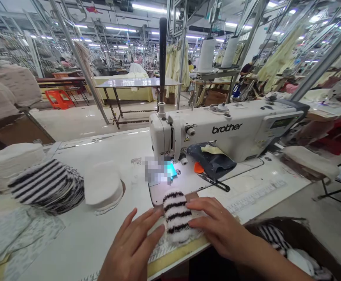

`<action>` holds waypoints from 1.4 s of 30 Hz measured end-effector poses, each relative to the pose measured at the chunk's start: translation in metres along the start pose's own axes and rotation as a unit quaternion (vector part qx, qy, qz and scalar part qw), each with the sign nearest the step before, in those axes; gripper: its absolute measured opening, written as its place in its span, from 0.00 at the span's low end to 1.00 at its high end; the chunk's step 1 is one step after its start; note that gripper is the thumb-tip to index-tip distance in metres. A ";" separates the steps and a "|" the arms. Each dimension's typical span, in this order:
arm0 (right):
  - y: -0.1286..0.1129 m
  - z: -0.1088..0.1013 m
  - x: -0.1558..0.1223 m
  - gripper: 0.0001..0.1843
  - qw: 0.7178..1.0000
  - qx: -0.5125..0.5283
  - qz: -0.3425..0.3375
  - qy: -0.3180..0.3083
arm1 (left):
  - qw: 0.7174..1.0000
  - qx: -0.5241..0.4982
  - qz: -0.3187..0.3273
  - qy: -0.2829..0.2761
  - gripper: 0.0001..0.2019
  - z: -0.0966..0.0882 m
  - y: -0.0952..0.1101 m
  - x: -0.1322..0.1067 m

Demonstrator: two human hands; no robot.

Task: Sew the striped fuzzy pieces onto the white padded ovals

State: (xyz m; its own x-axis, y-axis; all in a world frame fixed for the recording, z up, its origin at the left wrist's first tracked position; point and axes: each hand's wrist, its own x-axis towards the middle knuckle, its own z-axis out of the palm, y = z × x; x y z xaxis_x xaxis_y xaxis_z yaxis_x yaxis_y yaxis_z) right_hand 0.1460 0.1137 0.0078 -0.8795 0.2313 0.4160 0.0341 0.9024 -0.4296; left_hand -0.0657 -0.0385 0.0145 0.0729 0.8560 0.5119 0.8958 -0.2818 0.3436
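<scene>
A small fuzzy fabric piece (pixel 176 218) with black and white stripes and a rounded far end lies on the table's near edge, in front of the sewing machine (pixel 199 128). My left hand (pixel 135 244) is open beside it, fingers spread, with the fingertips close to or touching its left edge. From the other side, my right hand (pixel 219 224) rests fingertips on its right edge, fingers apart and not wrapped round it. Whether the thumb is under the fabric I cannot tell. The needle area is partly hidden by a blurred patch.
Left on the table are a striped fabric stack (pixel 49 185), white rounded pieces (pixel 103 183) and printed cloth (pixel 9 234). Black thread snips (pixel 217 183) and a dark cloth (pixel 214 162) lie by the machine. A bin (pixel 313 238) with striped pieces stands low at right.
</scene>
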 end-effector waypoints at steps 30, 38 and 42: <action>-0.020 0.041 0.041 0.22 0.696 0.572 0.368 0.230 | 0.775 -0.460 -0.432 0.017 0.19 0.031 0.046 0.048; -0.026 0.032 0.035 0.21 0.867 0.373 0.275 0.181 | 0.806 -0.449 -0.378 0.080 0.09 0.020 0.049 0.053; -0.022 0.026 0.039 0.24 0.920 0.256 0.268 0.124 | 0.742 -0.532 -0.404 0.064 0.10 0.025 0.032 0.051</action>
State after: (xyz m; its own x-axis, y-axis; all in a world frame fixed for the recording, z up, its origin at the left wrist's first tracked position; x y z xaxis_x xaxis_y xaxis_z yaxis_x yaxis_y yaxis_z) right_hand 0.0983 0.0939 0.0126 -0.6640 0.7267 0.1761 0.1484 0.3588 -0.9215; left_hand -0.0222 0.0069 0.0319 -0.4025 0.9026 -0.1526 -0.2325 0.0605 0.9707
